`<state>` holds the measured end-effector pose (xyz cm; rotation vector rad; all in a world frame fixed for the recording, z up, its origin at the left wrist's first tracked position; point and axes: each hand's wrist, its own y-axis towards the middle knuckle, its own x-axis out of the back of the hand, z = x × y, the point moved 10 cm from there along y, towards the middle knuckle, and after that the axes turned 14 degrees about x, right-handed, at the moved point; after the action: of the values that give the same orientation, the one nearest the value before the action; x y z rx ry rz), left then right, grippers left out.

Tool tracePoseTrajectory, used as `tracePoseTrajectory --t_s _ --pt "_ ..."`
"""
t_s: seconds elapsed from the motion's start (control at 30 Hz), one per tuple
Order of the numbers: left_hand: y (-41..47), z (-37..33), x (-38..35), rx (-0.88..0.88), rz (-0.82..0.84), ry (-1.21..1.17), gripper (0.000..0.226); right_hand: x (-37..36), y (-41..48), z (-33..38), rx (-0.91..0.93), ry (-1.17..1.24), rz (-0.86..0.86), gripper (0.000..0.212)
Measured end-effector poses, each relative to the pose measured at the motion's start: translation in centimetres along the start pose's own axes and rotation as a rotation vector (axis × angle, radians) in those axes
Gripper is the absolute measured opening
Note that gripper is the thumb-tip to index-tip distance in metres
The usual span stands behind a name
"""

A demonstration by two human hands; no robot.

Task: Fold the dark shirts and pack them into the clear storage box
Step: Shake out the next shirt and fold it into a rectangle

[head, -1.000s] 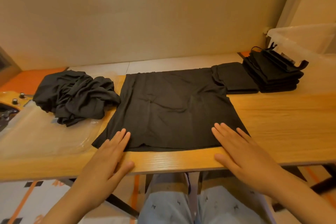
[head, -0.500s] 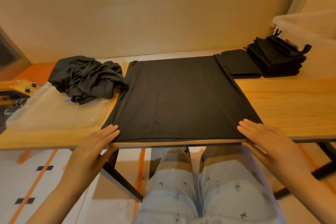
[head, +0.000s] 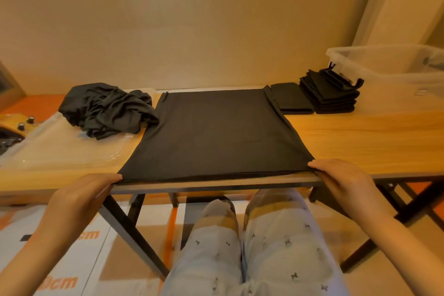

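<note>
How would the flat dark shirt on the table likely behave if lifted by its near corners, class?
The flat shirt would probably sag limply, since the crumpled pile of like fabric holds soft folds. It lies thin, so likely light. It may slide on the smooth table.

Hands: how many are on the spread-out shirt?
2: the left hand holds the shirt at its near left corner, the right hand at its near right corner, both at the table edge.

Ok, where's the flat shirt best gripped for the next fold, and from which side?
Its two near corners, from the near side. The flat shirt lies spread smooth with its hem along the front edge of the table, so each corner can be pinched there; the left hand and right hand hold those corners.
</note>
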<state>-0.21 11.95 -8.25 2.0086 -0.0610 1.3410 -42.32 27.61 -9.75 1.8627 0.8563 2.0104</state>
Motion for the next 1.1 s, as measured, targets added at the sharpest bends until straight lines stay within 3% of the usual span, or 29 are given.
tracePoseTrajectory --t_s 0.07,0.13,0.2,0.37,0.47,0.6,0.8,0.97,1.1 --pt "0.2 0.0 0.6 0.038 -0.010 -0.053 0.016 0.8 0.2 -0.8 -0.063 0.026 -0.038 0.036" --pt "1.0 0.7 1.6 0.155 -0.010 -0.163 0.027 2.2 0.9 -1.3 -0.113 0.040 -0.123 0.034" --pt "1.9 1.2 2.5 0.225 -0.032 -0.238 0.023 3.9 2.0 -1.3 -0.143 0.070 -0.221 0.030" --pt "4.8 -0.1 6.2 0.218 -0.146 -0.350 0.035 7.0 4.9 -2.2 -0.220 0.219 -0.341 0.022" --pt "6.9 -0.6 8.5 0.194 -0.206 -0.385 0.020 9.6 6.8 -3.0 -0.224 0.266 -0.407 0.020" --pt "10.5 0.5 10.2 0.227 -0.204 -0.427 0.024 10.8 10.4 -5.0 -0.276 0.458 -0.426 0.016" --pt "19.5 3.1 6.5 0.369 -0.068 -0.467 0.016 6.5 18.4 -11.1 -0.453 0.791 -0.389 0.014" --pt "29.9 5.9 2.1 0.600 0.041 -0.688 0.010 1.2 27.3 -16.6 -0.602 0.943 -0.345 0.015" --pt "40.0 6.2 6.2 0.562 -0.121 -0.711 0.012 3.9 35.5 -19.2 -0.577 0.919 -0.463 0.016"
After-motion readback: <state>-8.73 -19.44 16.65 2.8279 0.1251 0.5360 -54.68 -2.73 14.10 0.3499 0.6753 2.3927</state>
